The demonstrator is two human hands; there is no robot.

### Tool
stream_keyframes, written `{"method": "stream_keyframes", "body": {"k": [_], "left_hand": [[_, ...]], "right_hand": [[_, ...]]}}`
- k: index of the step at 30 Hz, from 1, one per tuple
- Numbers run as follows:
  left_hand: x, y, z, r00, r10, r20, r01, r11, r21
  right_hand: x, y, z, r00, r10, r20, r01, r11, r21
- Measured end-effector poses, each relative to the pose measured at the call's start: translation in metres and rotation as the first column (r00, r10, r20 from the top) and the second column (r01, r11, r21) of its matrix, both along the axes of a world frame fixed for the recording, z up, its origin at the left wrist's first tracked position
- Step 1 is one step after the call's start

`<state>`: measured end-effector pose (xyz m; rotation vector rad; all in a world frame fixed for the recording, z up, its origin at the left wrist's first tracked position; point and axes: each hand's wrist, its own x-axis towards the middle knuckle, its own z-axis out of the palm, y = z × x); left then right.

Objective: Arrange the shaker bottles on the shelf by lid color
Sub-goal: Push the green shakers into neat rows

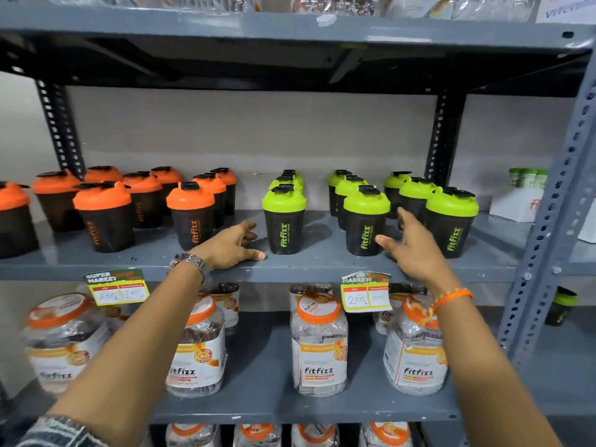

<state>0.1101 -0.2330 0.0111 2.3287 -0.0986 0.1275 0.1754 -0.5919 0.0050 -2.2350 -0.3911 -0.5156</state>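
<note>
Dark shaker bottles stand on the grey middle shelf [309, 269]. Several orange-lidded ones [190, 216] fill the left half, and several green-lidded ones fill the right half in rows, with one at the front [283, 221], another [366, 221] to its right and a third [451, 222] furthest right. My left hand [230, 245] rests on the shelf between the front orange bottle and the front green bottle, fingers apart, holding nothing. My right hand [411, 245] hovers open between the two right-hand front green bottles, touching neither as far as I can see.
Clear jars with orange lids [319, 343] stand on the lower shelf, with two price tags [366, 293] hanging from the shelf edge. The perforated upright [548, 221] bounds the right side. A white box and green-capped jars [522, 195] sit at the far right, and a lone green-lidded shaker [561, 306] below.
</note>
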Motion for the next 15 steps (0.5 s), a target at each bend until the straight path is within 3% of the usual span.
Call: {"method": "stream_keyframes", "body": {"k": [2, 5, 8, 10, 12, 15], "left_hand": [[-0.017, 0.004, 0.001, 0.999, 0.031, 0.031, -0.033, 0.999, 0.035], [-0.053, 0.026, 0.010, 0.991, 0.073, 0.110, -0.075, 0.997, 0.018], [-0.088, 0.072, 0.018, 0.976, 0.151, 0.156, -0.149, 0.989, -0.024], [-0.106, 0.115, 0.020, 0.940, 0.263, 0.217, -0.259, 0.965, -0.049], [-0.115, 0.153, 0.018, 0.879, 0.391, 0.274, -0.366, 0.920, -0.138], [-0.119, 0.207, 0.010, 0.730, 0.568, 0.380, -0.494, 0.823, -0.281]], "right_hand": [[-0.034, 0.012, 0.001, 0.981, -0.124, 0.147, 0.123, 0.992, 0.016], [-0.082, 0.048, -0.008, 0.917, -0.206, 0.342, 0.143, 0.969, 0.202], [-0.118, 0.101, -0.013, 0.870, -0.058, 0.490, -0.079, 0.964, 0.254], [-0.124, 0.147, -0.014, 0.887, 0.132, 0.442, -0.277, 0.919, 0.282], [-0.121, 0.191, -0.012, 0.905, 0.317, 0.283, -0.410, 0.827, 0.385], [-0.097, 0.254, -0.005, 0.876, 0.476, 0.078, -0.461, 0.781, 0.421]]}}
